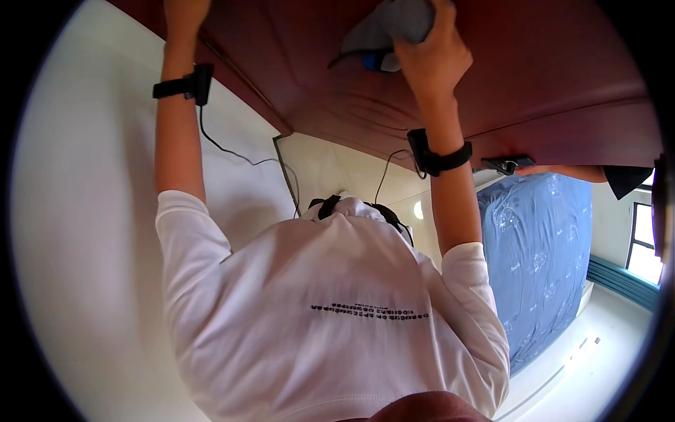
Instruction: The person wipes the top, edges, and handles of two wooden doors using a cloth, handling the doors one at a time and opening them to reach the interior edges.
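A dark red-brown door panel (548, 77) spans the top of the head view. My right hand (436, 60) is closed round a grey cloth (394, 28) and presses it against the panel. Beneath the cloth shows a small blue and white piece (380, 60), its kind unclear. My left hand (186, 10) reaches to the panel's left edge; the top of the picture cuts it off, so its fingers are hidden. Each wrist wears a black strap with a small device, and cables run from them.
At right another person's hand (538, 169), below a dark sleeve, is by a black object (508, 164) at the panel's edge. Beyond hangs or lies a blue patterned sheet (538, 260), with a window (643, 243) farther right. A pale wall (84, 211) stands at left.
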Demonstrator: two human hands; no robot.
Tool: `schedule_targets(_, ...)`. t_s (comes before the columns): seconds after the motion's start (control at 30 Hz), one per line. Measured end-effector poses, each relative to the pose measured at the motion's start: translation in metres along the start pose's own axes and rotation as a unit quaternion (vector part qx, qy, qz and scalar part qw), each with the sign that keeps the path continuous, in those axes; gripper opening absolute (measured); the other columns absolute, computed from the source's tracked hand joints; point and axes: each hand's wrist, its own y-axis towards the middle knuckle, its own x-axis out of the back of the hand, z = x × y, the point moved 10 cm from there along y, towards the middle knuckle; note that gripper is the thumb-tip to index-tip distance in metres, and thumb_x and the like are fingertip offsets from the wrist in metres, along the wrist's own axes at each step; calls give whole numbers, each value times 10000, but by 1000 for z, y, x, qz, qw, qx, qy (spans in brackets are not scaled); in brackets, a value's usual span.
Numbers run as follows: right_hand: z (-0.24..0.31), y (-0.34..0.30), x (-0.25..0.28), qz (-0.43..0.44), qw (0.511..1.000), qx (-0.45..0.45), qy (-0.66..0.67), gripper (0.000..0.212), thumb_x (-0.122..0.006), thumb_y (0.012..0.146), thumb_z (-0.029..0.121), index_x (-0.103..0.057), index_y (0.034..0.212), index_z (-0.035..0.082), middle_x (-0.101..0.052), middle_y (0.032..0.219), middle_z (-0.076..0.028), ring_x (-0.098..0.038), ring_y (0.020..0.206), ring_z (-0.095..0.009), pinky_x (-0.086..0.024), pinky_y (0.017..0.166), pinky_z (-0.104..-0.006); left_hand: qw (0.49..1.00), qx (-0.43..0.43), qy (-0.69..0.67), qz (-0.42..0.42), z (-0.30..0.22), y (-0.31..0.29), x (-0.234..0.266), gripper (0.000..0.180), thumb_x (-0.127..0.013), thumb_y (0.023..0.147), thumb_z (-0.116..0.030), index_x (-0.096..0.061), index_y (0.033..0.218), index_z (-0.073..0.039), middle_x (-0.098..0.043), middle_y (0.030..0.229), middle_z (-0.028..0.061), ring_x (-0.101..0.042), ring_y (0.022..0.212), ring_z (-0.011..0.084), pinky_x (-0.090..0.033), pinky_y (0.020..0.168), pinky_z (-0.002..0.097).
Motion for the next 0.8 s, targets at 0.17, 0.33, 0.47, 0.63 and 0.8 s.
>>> schedule_targets(0.17,-45,-33,-48,97,991,-87,-28,572,-732,667,120,-499,1189,151,-665,1065,-123,-654,920,-373,-525,742,-450,996,-6,-68,-56,-70,-76,-52,538,-591,891,-151,-404,1385,-49,-285,1483,211,-289,1385,364,-276,1109,475)
schedule_targets(0.33,-95,-124,-109,254,952,-141,-93,647,-726,637,145,-488,1236,195,-679,998,-120,-680,797,-379,-548,658,-486,973,93,-153,149,-106,-225,-149,450,-596,832,-24,-448,1257,-44,-250,1447,263,-353,1329,405,-367,1062,455)
schedule_targets(0.47,-126,-114,-18,80,978,-180,-74,605,-723,660,148,-502,1223,126,-640,1063,-162,-636,926,-413,-512,779,-540,879,222,-286,310,-117,-287,-196,296,-571,866,-4,-532,1159,-23,-503,1274,178,-535,1175,287,-460,957,373)
schedule_targets(0.63,-131,-70,143,-191,915,-148,-322,455,-726,721,123,-521,1121,54,-595,1169,-191,-533,1147,-405,-424,936,-474,807,176,-426,370,-176,-250,-205,163,-538,920,-4,-611,1065,-4,-666,1049,91,-643,984,175,-517,859,291)
schedule_targets(0.8,-251,-158,166,-74,896,-284,-334,607,-758,692,249,-533,1243,128,-474,1306,-191,-434,1224,-414,-383,978,-499,741,95,-469,472,-264,-268,-227,223,-539,931,-29,-635,1132,-18,-670,1110,92,-641,1033,175,-508,910,309)
